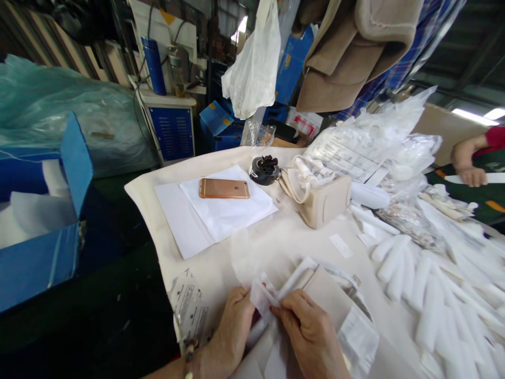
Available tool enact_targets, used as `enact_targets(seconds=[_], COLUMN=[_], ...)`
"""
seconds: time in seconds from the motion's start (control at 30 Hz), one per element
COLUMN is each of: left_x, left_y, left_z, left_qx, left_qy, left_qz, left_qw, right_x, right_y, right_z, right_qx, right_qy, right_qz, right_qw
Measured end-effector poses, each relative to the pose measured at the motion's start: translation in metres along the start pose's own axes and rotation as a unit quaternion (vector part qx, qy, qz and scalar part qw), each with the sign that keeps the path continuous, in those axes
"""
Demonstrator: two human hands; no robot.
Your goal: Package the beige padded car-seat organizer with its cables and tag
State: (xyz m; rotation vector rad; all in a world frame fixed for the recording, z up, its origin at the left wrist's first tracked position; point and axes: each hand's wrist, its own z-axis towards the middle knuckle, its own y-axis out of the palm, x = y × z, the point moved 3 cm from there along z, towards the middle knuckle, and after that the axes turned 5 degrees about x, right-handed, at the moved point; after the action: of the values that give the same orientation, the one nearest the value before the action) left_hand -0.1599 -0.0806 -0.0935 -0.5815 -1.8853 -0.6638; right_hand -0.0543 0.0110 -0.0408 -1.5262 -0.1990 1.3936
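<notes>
In the head view, the left hand (232, 331) and right hand (310, 329) pinch a thin white wrapping (261, 296) between them, above the near part of the table (221, 263). The wrapping's long axis slants from far left to near right, its free end pointing far left. Just right lies a beige bag (325, 290), its white-wrapped strap (295, 275) running toward the far right.

Looking forward and down from the head, over the table (292, 239). Set close above the left hand (232, 329) and right hand (311, 331), both low in view. Reaching past the table's far edge to the cabinet (172, 134), farther off.
</notes>
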Motion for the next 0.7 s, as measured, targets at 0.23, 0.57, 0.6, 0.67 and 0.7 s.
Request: enact_targets(seconds=[0.23,0.57,0.6,0.67,0.7], left_x=[0.013,0.018,0.013,0.004,0.001], left_y=[0.003,0.020,0.019,0.018,0.018], left_z=[-0.012,-0.003,-0.001,0.001,0.002], left_qx=[-0.121,-0.026,-0.011,-0.002,-0.006], left_qy=[-0.051,-0.126,-0.130,-0.135,-0.135], left_qz=[-0.105,-0.151,-0.147,-0.143,-0.143], left_qw=[0.986,0.980,0.980,0.981,0.980], right_x=[0.003,-0.009,-0.014,-0.023,-0.026], right_y=[0.001,-0.007,-0.007,-0.006,-0.006], right_z=[0.001,-0.003,-0.002,0.000,0.001], right_qx=[0.033,0.094,0.079,0.049,0.045], right_qy=[0.012,-0.136,-0.190,-0.258,-0.271], right_qz=[-0.025,-0.087,-0.093,-0.103,-0.109], right_qw=[0.999,0.982,0.974,0.959,0.955])
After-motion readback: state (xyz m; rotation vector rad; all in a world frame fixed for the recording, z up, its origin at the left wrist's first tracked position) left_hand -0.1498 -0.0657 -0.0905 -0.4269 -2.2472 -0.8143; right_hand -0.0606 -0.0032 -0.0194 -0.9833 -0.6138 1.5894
